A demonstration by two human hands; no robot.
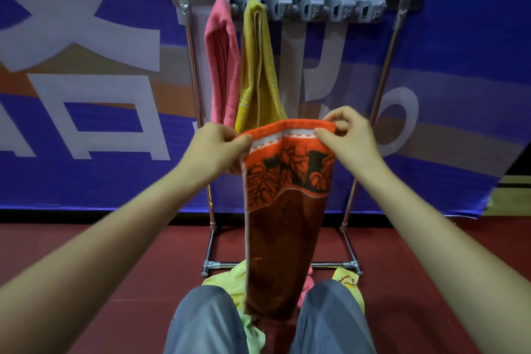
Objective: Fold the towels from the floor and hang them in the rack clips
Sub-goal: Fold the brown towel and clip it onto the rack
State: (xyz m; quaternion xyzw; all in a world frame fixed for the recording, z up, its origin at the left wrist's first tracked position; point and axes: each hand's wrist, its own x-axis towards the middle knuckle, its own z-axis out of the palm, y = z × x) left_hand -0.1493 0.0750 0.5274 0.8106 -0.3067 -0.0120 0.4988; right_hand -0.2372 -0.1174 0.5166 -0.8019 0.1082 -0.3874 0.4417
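Towels first, and the nearest were down on the floor [115,267]: a lime towel [221,281] lay crumpled between the person's knees [207,319], with a scrap of pink floor towel [306,286] peeking out beside it. Neither was folded, so there was work left.

Up from there, the orange towel [287,224] hung in mid-air, a long narrow drop whose bottom end reached down between the knees. The left hand [215,149] pinched one top corner and the right hand [350,138] pinched the other, fingers [324,132] clamped on the white-striped hem with the top edge stretched between them. It looked folded lengthwise, though how many layers I could not tell. My read: this one was mid-fold or being squared up, not yet at a clip.

Behind it stood the rack [198,80], and here was the score. A pink hung towel [222,66] and a mustard towel [258,66] dangled side by side from the left end of the grey clip strip [330,11]. The clips to their right were bare. So two were up, one in hand, and at least two waited below. The blue banner [86,94] closed the scene at the back.
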